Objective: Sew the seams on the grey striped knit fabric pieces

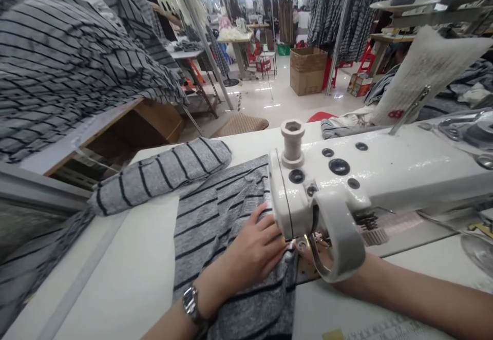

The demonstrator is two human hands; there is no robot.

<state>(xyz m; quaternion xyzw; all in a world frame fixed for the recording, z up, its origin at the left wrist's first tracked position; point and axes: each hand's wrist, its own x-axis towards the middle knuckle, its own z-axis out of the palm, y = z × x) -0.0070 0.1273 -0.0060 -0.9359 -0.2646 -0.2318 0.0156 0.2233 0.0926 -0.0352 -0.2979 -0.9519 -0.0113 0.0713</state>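
Observation:
Grey fabric with dark stripes [200, 232] lies on the white sewing table and runs under the head of a white sewing machine [400, 165]. My left hand [254, 245], with a metal watch on its wrist, rests palm down on this fabric, fingers spread toward the needle area. Partly behind the machine's pale curved guard [342, 237] is my right hand [304, 248]. Its thumb and fingertips close on the fabric's edge beside the presser foot; the other fingers are hidden. Both hands' fingertips are near each other there.
A folded striped piece [162, 175] lies on the table [146, 258] left of the fabric. Beyond it is a heap of striped cloth [77, 68] on another table. A cardboard box [308, 70] stands on the floor ahead. A person [162, 16] is at the back left.

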